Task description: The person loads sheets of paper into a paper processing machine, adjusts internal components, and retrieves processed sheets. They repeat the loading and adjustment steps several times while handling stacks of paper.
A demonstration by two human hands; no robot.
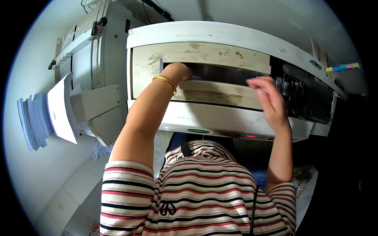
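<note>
In front of me stretches a long white machine (226, 116) with worn, smudged cream panels (220, 52) on top. Between the panels runs a long dark slot (224, 74). My left hand (178, 71), below a gold bracelet (165, 82), reaches into the slot's left end. Its fingers are hidden there, so what they touch does not show. Over the slot's right end hovers my right hand (269, 96), its thumb and bent fingers apart with nothing visible between them. Black machine parts (293, 88) lie just right of it.
At left, a stack of white paper sheets (59, 110) fans out beside a pale metal bracket (96, 104). Behind it stands a grey machine frame (114, 55). Coloured tabs (342, 68) show at far right. Red indicator lights (250, 136) glow on the machine's near face.
</note>
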